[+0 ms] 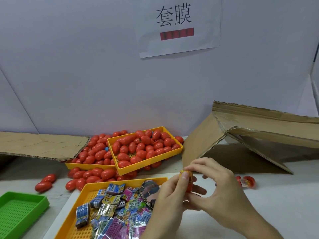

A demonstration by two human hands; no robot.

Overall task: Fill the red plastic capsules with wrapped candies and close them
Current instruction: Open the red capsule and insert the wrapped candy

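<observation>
My left hand [170, 198] grips a red capsule half [190, 186], thumb pressed against a yellow wrapped candy [185, 173] that sticks out of its top. My right hand [222, 192] pinches the same candy from above with its fingertips. An orange tray [78, 209] of several wrapped candies [110, 207] lies just left of my hands. Closed red capsules [143, 149] fill two orange trays [177, 150] at the back and spill onto the table. An open capsule half with candy [247, 181] lies to the right.
An empty green tray [20, 213] sits at the front left. Flat cardboard [39, 145] lies at the back left and a folded cardboard box [250, 135] leans at the back right. A paper sign [176, 25] hangs on the white wall.
</observation>
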